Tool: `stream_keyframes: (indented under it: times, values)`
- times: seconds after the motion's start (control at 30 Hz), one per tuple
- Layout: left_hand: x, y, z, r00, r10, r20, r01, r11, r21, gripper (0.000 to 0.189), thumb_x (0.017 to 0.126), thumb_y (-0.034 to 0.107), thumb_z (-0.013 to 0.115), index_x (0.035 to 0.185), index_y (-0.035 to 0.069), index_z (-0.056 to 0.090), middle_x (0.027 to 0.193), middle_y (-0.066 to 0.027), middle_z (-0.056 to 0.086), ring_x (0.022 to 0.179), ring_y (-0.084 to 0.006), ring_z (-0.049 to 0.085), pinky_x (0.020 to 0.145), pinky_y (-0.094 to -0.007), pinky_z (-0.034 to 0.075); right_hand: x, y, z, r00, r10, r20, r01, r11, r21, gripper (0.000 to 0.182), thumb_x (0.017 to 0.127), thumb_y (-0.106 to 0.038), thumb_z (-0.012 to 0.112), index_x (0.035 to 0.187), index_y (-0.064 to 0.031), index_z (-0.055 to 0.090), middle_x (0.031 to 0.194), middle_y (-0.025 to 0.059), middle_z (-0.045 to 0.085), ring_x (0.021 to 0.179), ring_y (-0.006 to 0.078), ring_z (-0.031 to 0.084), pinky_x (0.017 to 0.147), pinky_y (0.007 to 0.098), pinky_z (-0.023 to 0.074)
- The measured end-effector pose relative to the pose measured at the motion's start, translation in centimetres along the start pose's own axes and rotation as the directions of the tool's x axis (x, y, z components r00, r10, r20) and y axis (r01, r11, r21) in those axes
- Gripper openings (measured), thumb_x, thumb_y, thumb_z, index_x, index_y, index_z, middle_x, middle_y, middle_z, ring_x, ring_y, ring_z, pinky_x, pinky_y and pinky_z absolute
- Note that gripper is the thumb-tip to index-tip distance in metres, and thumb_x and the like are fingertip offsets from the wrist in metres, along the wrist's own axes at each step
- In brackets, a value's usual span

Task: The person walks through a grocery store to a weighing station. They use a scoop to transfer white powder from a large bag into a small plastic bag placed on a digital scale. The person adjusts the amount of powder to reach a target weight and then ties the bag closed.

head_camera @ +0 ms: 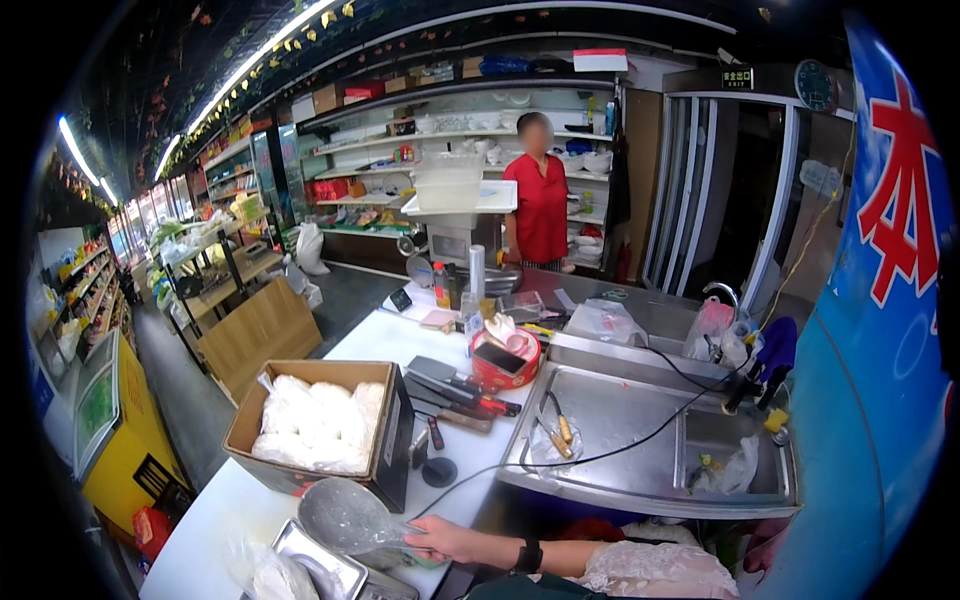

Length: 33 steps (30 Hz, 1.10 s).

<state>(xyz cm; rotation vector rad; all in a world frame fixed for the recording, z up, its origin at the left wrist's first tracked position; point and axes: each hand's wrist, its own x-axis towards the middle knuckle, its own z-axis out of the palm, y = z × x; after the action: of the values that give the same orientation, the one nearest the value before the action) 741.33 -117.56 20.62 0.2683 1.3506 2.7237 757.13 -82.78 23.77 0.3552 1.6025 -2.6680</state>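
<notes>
My right hand (442,538) grips the handle of a large grey scoop (346,517) dusted with white powder. Under the scoop's bowl is a metal tray (319,559), and beside it lies a clear plastic bag with white contents (274,574). Just beyond the scoop, a cardboard box (397,442) holds several plastic-wrapped white bundles (322,420). My left hand is out of view.
Knives and a cleaver (431,369) lie right of the box, near a red round tin (517,369) with a phone on it. A black cable crosses the steel sink counter (615,412). A person (536,195) in red stands beyond the counter.
</notes>
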Motion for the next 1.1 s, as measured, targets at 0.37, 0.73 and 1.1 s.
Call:
stream_keyframes:
  times: [0.37, 0.73, 1.1]
  values:
    - [0.1, -0.5, -1.3, 0.998, -0.044, 0.037, 0.045, 0.998, -0.038, 0.041, 0.1, 0.024, 0.042, 0.14, 0.016, 0.034, 0.11, -0.0098, 0.06, 0.099, -0.024, 0.057, 0.085, -0.0398, 0.048, 0.3, 1.2, -0.4, 1.0, -0.005, -0.024, 0.005, 1.0, 0.007, 0.016, 0.097, -0.022, 0.052, 0.101, -0.0072, 0.056, 0.062, -0.0019, 0.05, 0.04, 0.0036, 0.036, 0.036, 0.0198, 0.0255]
    - [0.4, -0.7, -3.1, 0.998, -0.036, 0.056, 0.041, 0.995, -0.09, 0.038, 0.101, 0.027, 0.04, 0.137, 0.015, 0.039, 0.114, -0.0125, 0.06, 0.102, -0.0286, 0.057, 0.088, -0.0419, 0.048, 0.7, 1.0, 0.0, 1.0, 0.018, -0.021, -0.017, 1.0, 0.007, 0.016, 0.097, -0.023, 0.052, 0.095, -0.0075, 0.055, 0.062, -0.0016, 0.052, 0.039, 0.0036, 0.036, 0.035, 0.0208, 0.0255]
    - [1.2, -1.6, -4.0, 1.0, -0.023, -0.01, 0.022, 0.994, -0.109, 0.032, 0.1, 0.022, 0.04, 0.129, 0.009, 0.043, 0.107, -0.0161, 0.062, 0.097, -0.029, 0.06, 0.084, -0.0439, 0.05, 0.6, 0.7, -0.4, 1.0, 0.01, -0.017, -0.01, 1.0, -0.019, 0.017, 0.098, -0.022, 0.051, 0.101, -0.0069, 0.056, 0.064, -0.0008, 0.052, 0.041, 0.0037, 0.037, 0.037, 0.0201, 0.0263]
